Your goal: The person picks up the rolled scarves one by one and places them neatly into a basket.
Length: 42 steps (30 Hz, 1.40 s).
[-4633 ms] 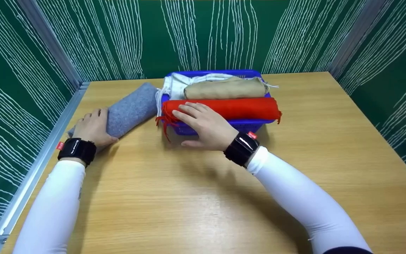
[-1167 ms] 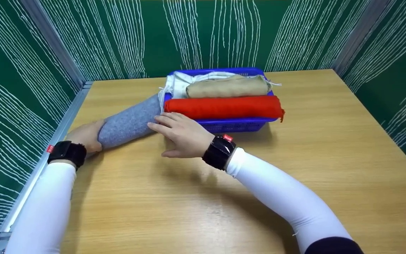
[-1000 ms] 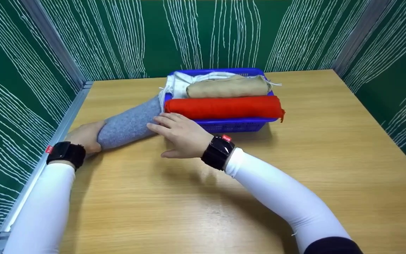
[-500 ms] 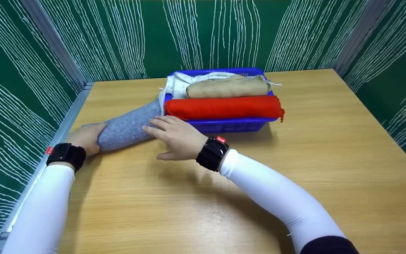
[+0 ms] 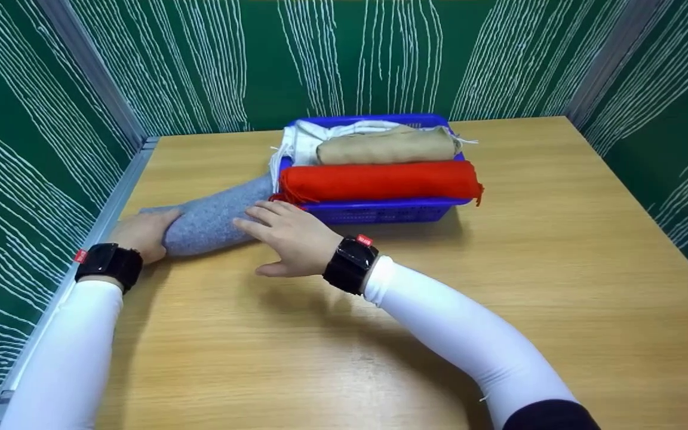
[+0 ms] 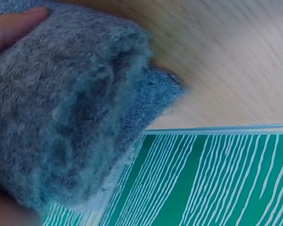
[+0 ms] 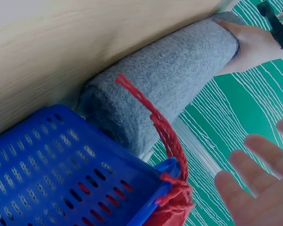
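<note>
A thick roll of grey woolly cloth (image 5: pixel 209 218) lies slanted on the table, its far end beside the blue basket (image 5: pixel 392 210). My left hand (image 5: pixel 144 235) grips the near left end of it; in the left wrist view, digits show on opposite sides of the rolled end (image 6: pixel 75 70). Fingers spread, my right hand (image 5: pixel 296 239) hovers over the roll's right part, close to the basket's front left corner. That hand (image 7: pixel 264 188) looks empty in the right wrist view. Across the basket's front lies a rolled red scarf (image 5: pixel 380 181), its red fringe (image 7: pixel 146 103) hanging over the corner.
Behind the red scarf, a rolled beige cloth (image 5: pixel 389 147) and a white fringed cloth (image 5: pixel 302 143) sit in the basket. Green panels with white lines (image 5: pixel 380 65) stand around the wooden table (image 5: pixel 559 239), and a metal rail (image 5: pixel 123 185) runs along its left edge.
Over the last second my right hand has drifted left and toward me, and the roll's far end has come slightly nearer. Red fringe shows again at the corner. My left hand keeps its grip.
</note>
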Each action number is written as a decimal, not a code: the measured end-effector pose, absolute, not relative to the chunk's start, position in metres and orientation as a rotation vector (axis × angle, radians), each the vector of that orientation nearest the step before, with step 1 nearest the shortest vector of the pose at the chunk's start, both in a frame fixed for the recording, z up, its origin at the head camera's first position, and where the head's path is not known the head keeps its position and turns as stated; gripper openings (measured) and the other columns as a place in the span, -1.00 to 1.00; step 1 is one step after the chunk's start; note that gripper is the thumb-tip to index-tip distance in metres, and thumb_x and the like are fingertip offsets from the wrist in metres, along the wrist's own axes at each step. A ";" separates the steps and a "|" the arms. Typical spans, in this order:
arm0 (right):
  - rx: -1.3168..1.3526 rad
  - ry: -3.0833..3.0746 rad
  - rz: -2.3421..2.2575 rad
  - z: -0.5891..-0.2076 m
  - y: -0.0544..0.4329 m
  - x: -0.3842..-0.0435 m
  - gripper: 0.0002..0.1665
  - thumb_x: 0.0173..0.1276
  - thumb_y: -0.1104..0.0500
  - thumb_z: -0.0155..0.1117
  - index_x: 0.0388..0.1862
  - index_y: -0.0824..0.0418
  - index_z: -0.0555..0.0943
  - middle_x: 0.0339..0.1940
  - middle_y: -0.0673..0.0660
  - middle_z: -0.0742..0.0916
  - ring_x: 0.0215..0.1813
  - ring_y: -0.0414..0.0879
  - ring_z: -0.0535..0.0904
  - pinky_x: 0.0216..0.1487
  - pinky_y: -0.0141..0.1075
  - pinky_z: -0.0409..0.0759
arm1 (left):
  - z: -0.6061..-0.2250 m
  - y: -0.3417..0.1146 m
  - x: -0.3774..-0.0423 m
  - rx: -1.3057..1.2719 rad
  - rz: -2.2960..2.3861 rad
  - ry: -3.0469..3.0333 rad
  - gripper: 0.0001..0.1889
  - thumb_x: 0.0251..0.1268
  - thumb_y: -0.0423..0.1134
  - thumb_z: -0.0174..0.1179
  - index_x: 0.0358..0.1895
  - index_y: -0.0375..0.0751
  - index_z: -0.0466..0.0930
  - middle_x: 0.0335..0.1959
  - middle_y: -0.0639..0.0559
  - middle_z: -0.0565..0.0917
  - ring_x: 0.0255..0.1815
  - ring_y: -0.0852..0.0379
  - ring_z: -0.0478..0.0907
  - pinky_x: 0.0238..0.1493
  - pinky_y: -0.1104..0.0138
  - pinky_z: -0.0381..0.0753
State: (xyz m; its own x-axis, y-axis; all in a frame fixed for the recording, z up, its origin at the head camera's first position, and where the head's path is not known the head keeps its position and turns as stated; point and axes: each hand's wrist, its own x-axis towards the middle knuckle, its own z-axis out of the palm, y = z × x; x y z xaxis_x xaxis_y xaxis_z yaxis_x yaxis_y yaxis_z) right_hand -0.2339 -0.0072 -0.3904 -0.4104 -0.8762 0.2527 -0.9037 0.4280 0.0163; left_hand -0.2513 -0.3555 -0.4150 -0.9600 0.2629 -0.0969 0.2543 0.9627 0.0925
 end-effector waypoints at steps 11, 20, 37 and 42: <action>1.544 -2.549 0.129 -0.394 -0.020 -0.232 0.07 0.45 -0.32 0.45 0.75 0.08 0.28 0.68 0.24 0.48 0.71 0.18 0.35 0.77 0.03 0.25 | -0.420 -0.361 -0.250 0.406 0.162 2.980 -0.08 0.12 -0.58 0.27 0.66 -0.17 0.29 0.49 -0.51 0.50 0.46 -0.63 0.43 0.48 -0.47 0.37; 1.531 -2.575 0.093 -0.394 -0.029 -0.232 0.07 0.46 -0.32 0.44 0.77 0.05 0.26 0.70 0.22 0.46 0.71 0.18 0.34 0.76 0.05 0.27 | -0.419 -0.364 -0.249 0.411 0.168 2.983 -0.10 0.10 -0.58 0.27 0.63 -0.18 0.34 0.49 -0.49 0.52 0.48 -0.60 0.43 0.50 -0.47 0.34; 1.523 -2.580 0.072 -0.399 -0.037 -0.233 0.07 0.44 -0.31 0.46 0.75 0.07 0.28 0.69 0.22 0.47 0.70 0.17 0.35 0.75 0.05 0.29 | -0.418 -0.366 -0.244 0.482 0.094 2.981 -0.17 0.10 -0.58 0.29 0.56 -0.24 0.43 0.47 -0.47 0.54 0.51 -0.57 0.42 0.46 -0.56 0.30; 1.510 -2.602 0.060 -0.400 -0.038 -0.235 0.08 0.45 -0.31 0.45 0.77 0.06 0.25 0.70 0.22 0.45 0.72 0.17 0.34 0.76 0.05 0.27 | -0.417 -0.365 -0.244 0.507 0.102 2.966 -0.14 0.06 -0.52 0.37 0.57 -0.23 0.43 0.49 -0.46 0.54 0.53 -0.56 0.40 0.47 -0.55 0.30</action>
State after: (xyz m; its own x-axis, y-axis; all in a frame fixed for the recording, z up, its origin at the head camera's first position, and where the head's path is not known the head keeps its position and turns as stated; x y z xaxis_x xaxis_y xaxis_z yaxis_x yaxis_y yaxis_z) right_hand -0.2346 -0.0383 -0.4004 -0.4899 -0.8614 0.1341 -0.8667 0.4978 0.0316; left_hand -0.2441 -0.3653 -0.4171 -0.9351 0.3346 -0.1169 0.3258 0.9413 0.0883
